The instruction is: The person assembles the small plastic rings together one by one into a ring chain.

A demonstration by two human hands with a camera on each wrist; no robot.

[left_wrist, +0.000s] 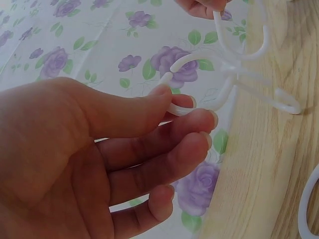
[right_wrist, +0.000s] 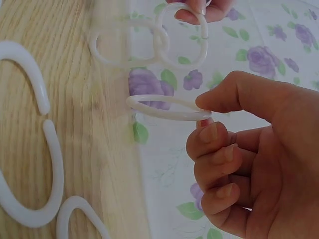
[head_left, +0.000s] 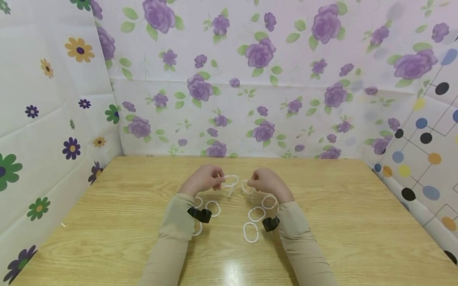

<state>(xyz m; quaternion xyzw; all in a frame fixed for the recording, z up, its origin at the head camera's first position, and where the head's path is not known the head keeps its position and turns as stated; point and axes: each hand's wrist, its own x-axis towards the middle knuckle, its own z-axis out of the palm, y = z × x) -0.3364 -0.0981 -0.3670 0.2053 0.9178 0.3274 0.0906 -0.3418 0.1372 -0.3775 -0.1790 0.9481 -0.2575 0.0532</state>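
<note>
My left hand [head_left: 204, 178] pinches a white plastic chain link [right_wrist: 204, 45] between thumb and fingers, above the table. A second white link [right_wrist: 93, 49] hangs hooked through it. Opposite, my right hand [head_left: 269, 183] pinches a single oval white link [right_wrist: 164, 114] between thumb and index finger, its other fingers curled. In the head view this link is apart from the linked pair by a small gap. A narrow split shows in the rim of the left hand's link, near the thumb in the left wrist view.
Several loose white links lie on the wooden table [head_left: 340, 238], among them one link [head_left: 251, 232] and another [head_left: 257, 214] near the right wrist, and one [head_left: 213, 208] near the left. A small pale scrap [head_left: 63, 225] sits far left. Patterned cloth [head_left: 229, 119] hangs behind.
</note>
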